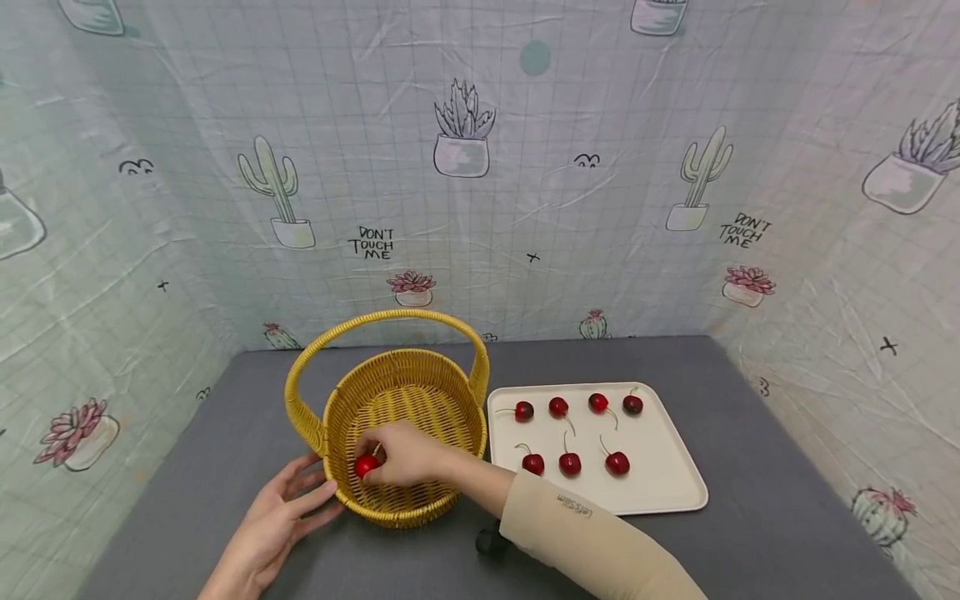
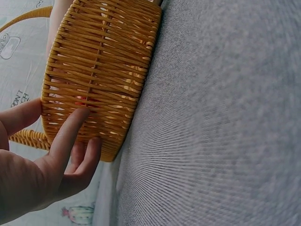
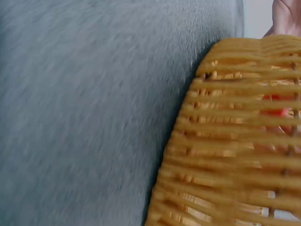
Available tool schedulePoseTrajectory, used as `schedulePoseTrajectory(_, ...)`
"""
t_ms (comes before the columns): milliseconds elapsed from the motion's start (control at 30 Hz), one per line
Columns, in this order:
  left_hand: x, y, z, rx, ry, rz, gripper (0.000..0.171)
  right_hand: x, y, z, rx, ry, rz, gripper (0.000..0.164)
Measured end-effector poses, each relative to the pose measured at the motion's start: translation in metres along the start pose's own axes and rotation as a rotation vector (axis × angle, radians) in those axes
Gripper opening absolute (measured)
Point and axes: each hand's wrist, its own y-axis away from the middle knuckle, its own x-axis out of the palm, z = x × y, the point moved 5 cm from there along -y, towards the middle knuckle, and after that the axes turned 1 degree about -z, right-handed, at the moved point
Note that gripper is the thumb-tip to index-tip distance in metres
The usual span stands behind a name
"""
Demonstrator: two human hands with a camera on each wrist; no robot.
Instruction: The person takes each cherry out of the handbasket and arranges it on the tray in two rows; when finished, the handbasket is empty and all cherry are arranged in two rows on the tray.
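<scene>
A yellow wicker basket [image 1: 408, 367] with an arched handle stands on the grey table. Inside it, near the left wall, my right hand [image 1: 405, 454] pinches a red cherry [image 1: 366, 465] between thumb and fingers. From outside, my left hand [image 1: 281, 521] rests its extended fingers against the basket's left wall. In the left wrist view, the fingertips of the left hand [image 2: 61, 150] touch the woven side [image 2: 101, 70]. The right wrist view looks at the basket's outer weave [image 3: 221, 141], with a bit of red showing through; the right hand is mostly hidden there.
A white tray [image 1: 660, 492] lies right of the basket, bearing several dark red cherries [image 1: 570, 463] with stems in two rows. Below the right forearm is a small black object [image 1: 491, 540]. A patterned cloth curtain [image 1: 525, 208] encloses the table's back and sides.
</scene>
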Motion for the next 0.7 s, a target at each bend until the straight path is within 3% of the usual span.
schedulePoseTrajectory(400, 0.000, 0.000, -0.001, 0.007, -0.001, 0.007, 0.078, -0.024, 0.024, 0.004, -0.120, 0.004, -0.060, 0.026)
schedulePoseTrajectory(700, 0.000, 0.000, 0.000, 0.004, 0.008, 0.006, 0.077, -0.040, 0.050, 0.011, -0.128, -0.124, -0.053, 0.025)
